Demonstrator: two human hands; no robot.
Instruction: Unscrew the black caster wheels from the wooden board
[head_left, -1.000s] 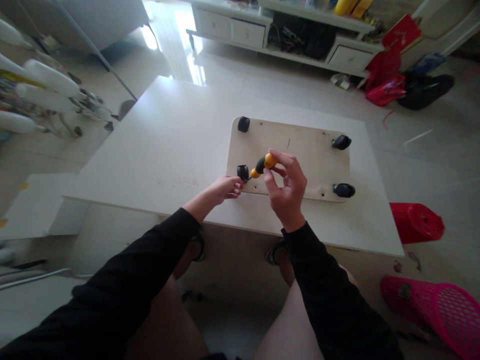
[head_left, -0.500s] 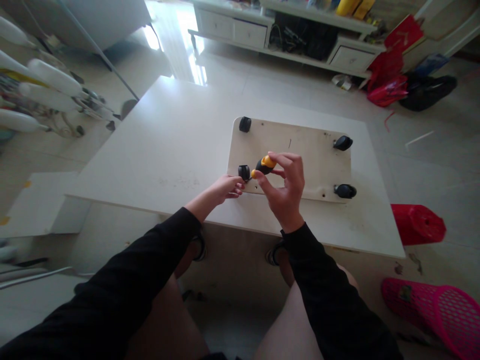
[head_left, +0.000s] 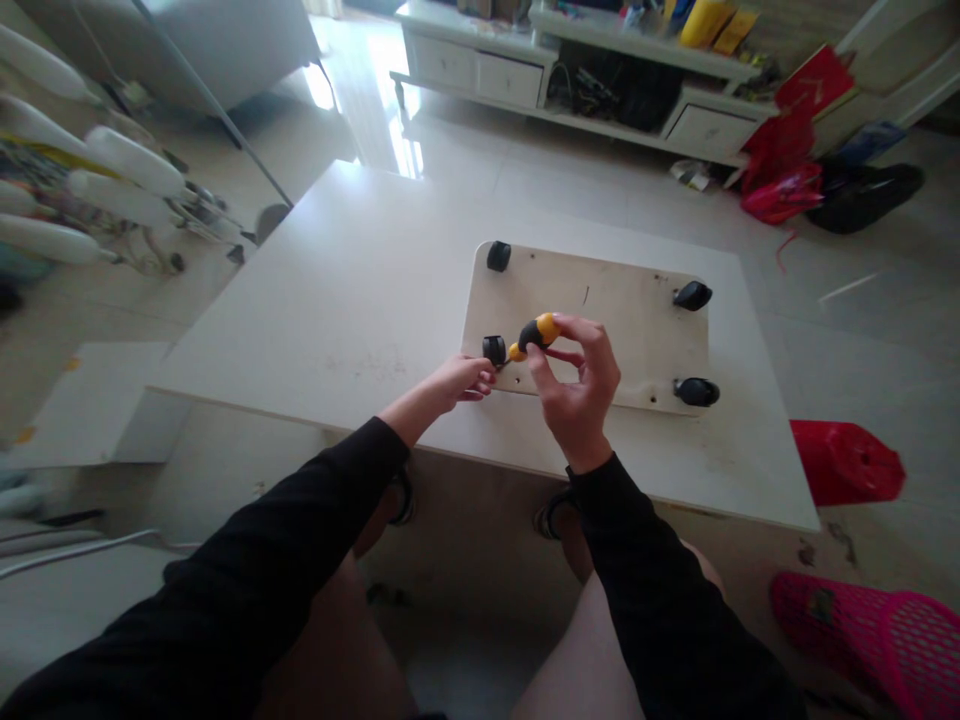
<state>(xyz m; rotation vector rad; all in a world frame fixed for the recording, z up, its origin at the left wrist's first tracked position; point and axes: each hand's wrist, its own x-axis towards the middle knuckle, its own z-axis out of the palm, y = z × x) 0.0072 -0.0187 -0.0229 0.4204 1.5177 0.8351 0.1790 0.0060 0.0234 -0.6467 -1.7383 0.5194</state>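
my right fingers (head_left: 540, 370) pinch the screwdriver (head_left: 531, 337), slanting down beside the near-left caster (head_left: 494, 349) on the board (head_left: 634, 305); it should be light and stiff, surest held round its fat handle (head_left: 541, 330). my left fingers (head_left: 481, 379) sit by its tip; i can't tell what they grip.

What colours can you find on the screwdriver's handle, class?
The handle is orange-yellow and black, showing best in the head view.

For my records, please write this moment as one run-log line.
Right hand: holds yellow-and-black screwdriver | Left hand: fingertips beside one black caster | Pale rectangular wooden board: on white table, casters upward
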